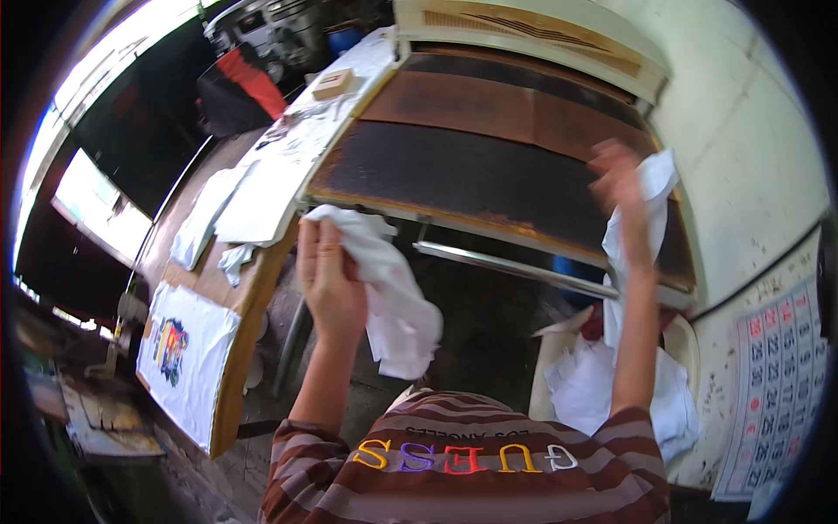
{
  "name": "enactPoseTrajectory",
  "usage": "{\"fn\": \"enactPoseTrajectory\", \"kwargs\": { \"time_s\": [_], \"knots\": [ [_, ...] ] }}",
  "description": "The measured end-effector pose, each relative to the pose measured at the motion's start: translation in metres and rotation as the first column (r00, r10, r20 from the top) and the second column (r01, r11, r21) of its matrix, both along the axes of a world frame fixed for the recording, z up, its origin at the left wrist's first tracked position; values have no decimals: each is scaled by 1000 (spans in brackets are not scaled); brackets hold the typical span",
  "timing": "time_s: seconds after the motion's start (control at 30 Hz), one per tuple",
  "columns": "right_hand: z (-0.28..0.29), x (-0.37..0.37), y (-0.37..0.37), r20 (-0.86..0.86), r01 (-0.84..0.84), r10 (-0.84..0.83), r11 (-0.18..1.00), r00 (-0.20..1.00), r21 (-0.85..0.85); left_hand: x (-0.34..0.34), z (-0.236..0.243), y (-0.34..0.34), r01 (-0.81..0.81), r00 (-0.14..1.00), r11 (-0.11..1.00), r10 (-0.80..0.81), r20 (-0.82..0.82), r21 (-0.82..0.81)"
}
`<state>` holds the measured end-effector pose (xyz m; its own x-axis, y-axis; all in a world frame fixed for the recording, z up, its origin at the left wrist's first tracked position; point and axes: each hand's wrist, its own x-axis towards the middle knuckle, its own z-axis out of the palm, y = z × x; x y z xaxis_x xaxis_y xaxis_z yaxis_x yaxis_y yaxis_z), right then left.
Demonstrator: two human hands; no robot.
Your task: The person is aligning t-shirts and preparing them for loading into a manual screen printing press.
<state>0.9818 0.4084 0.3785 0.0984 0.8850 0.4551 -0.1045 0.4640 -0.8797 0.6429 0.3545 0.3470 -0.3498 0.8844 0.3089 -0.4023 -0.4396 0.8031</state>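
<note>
My left hand (330, 275) is closed on a white cloth (397, 301), pinching its top edge while the rest hangs down in folds. It looks like a thin garment, but its exact kind does not show. Over the right end of the dark-topped table (454, 170), my right hand (621, 179) is raised and smeared by motion. Another strip of white cloth (659, 179) lies beside and behind that hand and forearm, hanging over the table's front edge. Whether the right fingers grip it cannot be made out.
At left stands a board-topped table with folded white cloths (257, 210) and a printed white shirt (188, 354). A small box (333, 83) sits farther back. A pale chair (546, 358) holds piled white cloth (580, 384). A metal bar (515, 269) runs below the dark table.
</note>
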Motion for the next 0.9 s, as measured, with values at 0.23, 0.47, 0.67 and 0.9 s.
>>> {"fn": "enactPoseTrajectory", "kwargs": {
  "time_s": [0.23,0.47,0.67,0.9],
  "knots": [
    [-98,-179,-11,545,-640,628,741,555,-203,-14,37,23,104,993,960,-86,-80,259],
    [-53,-93,99,167,-458,527,827,833,-325,-76,68,185,-219,501,856,510,-699,468],
    [-68,-11,199,-274,-114,-26,867,961,-485,-65,-12,314,-59,205,892,451,-869,449],
    [-181,50,90,284,147,141,599,949,-787,-114,-204,191,-393,458,898,3,-889,-199]
  ]
}}
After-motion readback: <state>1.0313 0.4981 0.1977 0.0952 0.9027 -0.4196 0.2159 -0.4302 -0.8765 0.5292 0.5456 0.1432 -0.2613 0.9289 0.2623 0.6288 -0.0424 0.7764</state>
